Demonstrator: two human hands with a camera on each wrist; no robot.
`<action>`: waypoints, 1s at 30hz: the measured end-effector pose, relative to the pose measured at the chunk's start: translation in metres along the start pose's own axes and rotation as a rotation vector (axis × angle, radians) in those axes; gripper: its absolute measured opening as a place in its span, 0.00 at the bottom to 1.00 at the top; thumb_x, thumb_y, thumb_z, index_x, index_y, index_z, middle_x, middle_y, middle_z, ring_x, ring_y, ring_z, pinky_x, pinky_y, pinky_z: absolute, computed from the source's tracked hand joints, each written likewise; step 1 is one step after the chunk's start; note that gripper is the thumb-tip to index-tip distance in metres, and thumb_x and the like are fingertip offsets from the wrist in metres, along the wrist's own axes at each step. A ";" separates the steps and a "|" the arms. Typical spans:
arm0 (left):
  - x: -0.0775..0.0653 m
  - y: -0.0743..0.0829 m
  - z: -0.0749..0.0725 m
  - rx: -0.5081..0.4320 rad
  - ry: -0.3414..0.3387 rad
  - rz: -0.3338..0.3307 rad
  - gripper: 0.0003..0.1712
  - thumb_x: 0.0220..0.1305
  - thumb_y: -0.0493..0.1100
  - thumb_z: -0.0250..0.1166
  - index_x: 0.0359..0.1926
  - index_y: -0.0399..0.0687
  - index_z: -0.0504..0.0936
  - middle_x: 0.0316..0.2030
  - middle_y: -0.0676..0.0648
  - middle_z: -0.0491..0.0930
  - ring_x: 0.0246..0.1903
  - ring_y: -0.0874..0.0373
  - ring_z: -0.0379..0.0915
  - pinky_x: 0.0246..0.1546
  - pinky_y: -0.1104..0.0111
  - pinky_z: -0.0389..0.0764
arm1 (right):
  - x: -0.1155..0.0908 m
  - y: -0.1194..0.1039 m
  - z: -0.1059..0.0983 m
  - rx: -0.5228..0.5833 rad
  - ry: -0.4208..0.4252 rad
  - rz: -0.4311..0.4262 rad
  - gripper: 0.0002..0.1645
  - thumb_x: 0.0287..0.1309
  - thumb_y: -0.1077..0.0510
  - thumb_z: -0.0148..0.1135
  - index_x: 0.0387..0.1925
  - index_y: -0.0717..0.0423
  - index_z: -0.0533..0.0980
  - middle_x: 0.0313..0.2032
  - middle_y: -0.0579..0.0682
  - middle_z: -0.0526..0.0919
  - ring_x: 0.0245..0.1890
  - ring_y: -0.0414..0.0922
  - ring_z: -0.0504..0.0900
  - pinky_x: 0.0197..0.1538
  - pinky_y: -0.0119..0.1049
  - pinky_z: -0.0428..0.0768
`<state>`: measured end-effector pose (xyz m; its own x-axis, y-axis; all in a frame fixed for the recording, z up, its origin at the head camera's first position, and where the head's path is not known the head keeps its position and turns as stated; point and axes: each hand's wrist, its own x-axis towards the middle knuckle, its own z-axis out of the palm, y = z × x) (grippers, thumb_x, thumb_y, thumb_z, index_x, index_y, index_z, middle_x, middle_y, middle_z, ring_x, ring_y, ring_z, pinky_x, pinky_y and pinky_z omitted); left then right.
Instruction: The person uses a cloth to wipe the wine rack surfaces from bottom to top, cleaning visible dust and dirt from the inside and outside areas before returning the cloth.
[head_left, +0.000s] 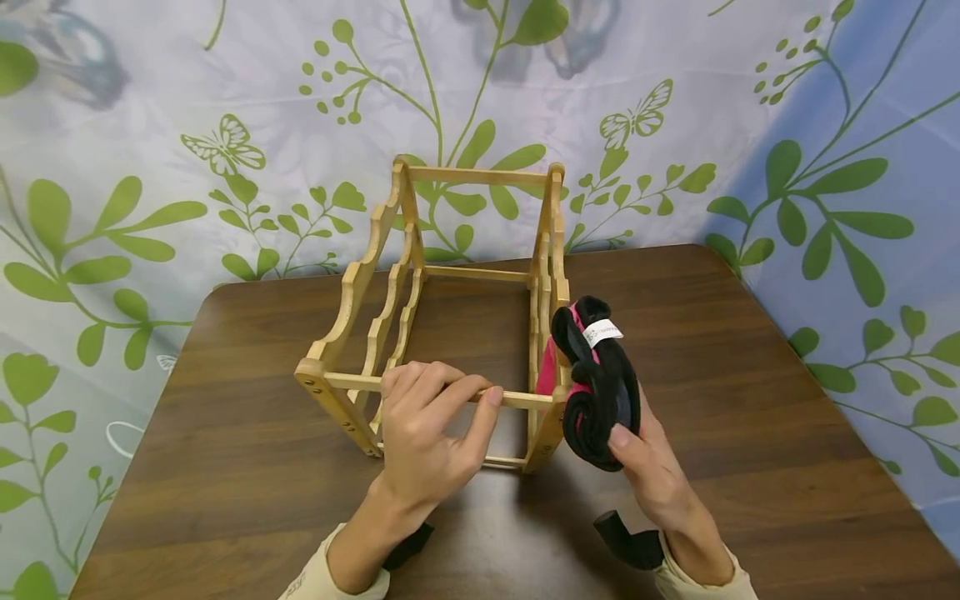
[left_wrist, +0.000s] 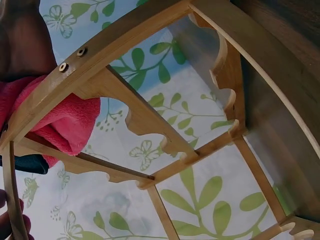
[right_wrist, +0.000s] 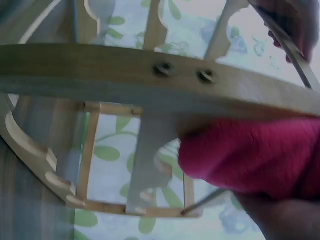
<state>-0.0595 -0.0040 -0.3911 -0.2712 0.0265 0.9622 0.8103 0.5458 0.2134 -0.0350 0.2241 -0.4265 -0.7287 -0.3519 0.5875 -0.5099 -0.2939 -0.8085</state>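
A light wooden rack [head_left: 360, 292] with scalloped side rails stands upright on the table. My left hand [head_left: 435, 429] grips its top front bar [head_left: 525, 400], fingers curled over with the thumb along it. In my right hand [head_left: 660, 475] is a folded black and pink cloth [head_left: 615, 383] with a white label [head_left: 602, 332]. The cloth lies against the rack's front right corner, and its pink part [left_wrist: 70, 122] shows around the rail in the left wrist view. The right wrist view, blurred, shows the pink fabric [right_wrist: 250, 155] by the wooden post; most right fingers are hidden behind the cloth.
The brown wooden table [head_left: 712, 358] extends on both sides of the rack. Behind it hangs a curtain [head_left: 300, 75] printed with green leaves and butterflies. Black straps [head_left: 630, 542] sit at the wrists. A white loop [head_left: 123, 437] shows beyond the table's left edge.
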 end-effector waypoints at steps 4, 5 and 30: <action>0.000 0.000 -0.001 -0.025 0.017 -0.003 0.14 0.62 0.41 0.63 0.20 0.46 0.84 0.20 0.54 0.74 0.21 0.56 0.64 0.33 0.61 0.61 | 0.011 0.001 0.019 -0.130 0.148 -0.181 0.43 0.53 0.77 0.34 0.74 0.65 0.52 0.69 0.58 0.63 0.58 0.48 0.72 0.60 0.36 0.73; 0.000 -0.001 -0.002 -0.028 0.021 -0.002 0.14 0.62 0.41 0.63 0.19 0.46 0.84 0.19 0.53 0.74 0.21 0.56 0.64 0.33 0.61 0.61 | 0.013 0.003 0.022 -0.157 0.176 -0.235 0.43 0.51 0.78 0.34 0.73 0.67 0.54 0.68 0.60 0.65 0.57 0.48 0.73 0.60 0.36 0.74; -0.003 -0.007 -0.007 -0.074 0.083 0.085 0.16 0.62 0.42 0.64 0.17 0.48 0.83 0.18 0.54 0.73 0.20 0.57 0.63 0.32 0.64 0.59 | 0.047 0.027 0.006 -0.432 0.499 -0.299 0.29 0.59 0.76 0.48 0.63 0.76 0.63 0.59 0.58 0.75 0.53 0.48 0.76 0.59 0.35 0.74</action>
<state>-0.0610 -0.0138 -0.3944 -0.1588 -0.0014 0.9873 0.8656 0.4808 0.1400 -0.0806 0.1946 -0.4209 -0.5989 0.1663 0.7834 -0.7801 0.1000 -0.6176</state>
